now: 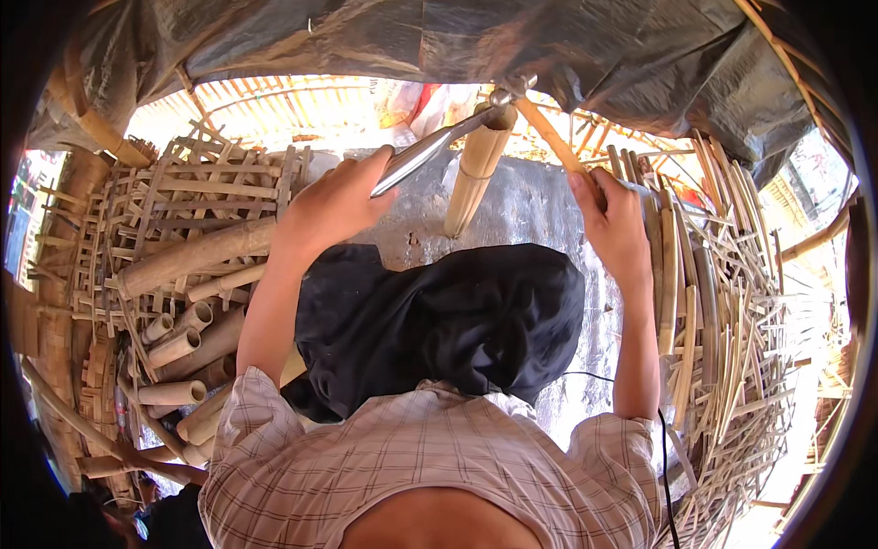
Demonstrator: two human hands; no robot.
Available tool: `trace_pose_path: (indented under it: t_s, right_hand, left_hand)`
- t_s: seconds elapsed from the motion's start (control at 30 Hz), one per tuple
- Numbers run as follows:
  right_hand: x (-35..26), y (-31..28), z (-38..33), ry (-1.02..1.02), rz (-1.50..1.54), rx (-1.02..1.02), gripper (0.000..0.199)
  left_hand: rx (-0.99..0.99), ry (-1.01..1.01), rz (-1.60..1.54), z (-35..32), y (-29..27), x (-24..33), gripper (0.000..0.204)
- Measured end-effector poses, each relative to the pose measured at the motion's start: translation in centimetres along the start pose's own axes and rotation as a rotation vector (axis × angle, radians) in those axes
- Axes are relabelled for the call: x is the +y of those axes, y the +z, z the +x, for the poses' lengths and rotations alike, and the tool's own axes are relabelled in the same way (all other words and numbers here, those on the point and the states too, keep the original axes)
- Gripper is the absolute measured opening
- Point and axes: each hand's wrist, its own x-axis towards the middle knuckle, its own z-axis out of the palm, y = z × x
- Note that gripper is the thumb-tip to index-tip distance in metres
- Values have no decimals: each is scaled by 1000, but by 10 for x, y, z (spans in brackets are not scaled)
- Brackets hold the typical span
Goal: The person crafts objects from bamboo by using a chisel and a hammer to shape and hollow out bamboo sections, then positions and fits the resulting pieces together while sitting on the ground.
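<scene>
A bamboo pole [478,174] stands upright in front of my knees. My left hand [336,209] is closed around the silver handle of a long knife [434,149]. Its dark blade reaches up and right to the pole's top end. In my right hand [615,222] I grip the wooden handle of a hammer [549,133]. The hammer's metal head is over the pole's top, close to the blade tip. Whether head and blade touch, I cannot tell. Black cloth [448,320] covers my lap.
Stacked bamboo tubes [197,316] and a lattice of slats [187,197] are on the left. Many split bamboo strips [722,320] lie piled on the right. Dark plastic sheeting [366,41] hangs overhead. A grey surface [402,224] lies under the pole.
</scene>
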Motion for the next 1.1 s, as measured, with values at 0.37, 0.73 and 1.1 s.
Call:
trace_pose_path:
  t_s: [0.37,0.73,1.1]
  right_hand:
    - [2,-12,66,-250,-396,-135,45]
    - [20,-18,104,-451,-574,-124,22]
    - [24,-22,116,-328,-553,-142,22]
  left_hand:
    - [44,157,157,73,-26,-64,55]
    - [20,176,271,89,-50,-81,43]
    - [42,144,200,96,-43,-77,40]
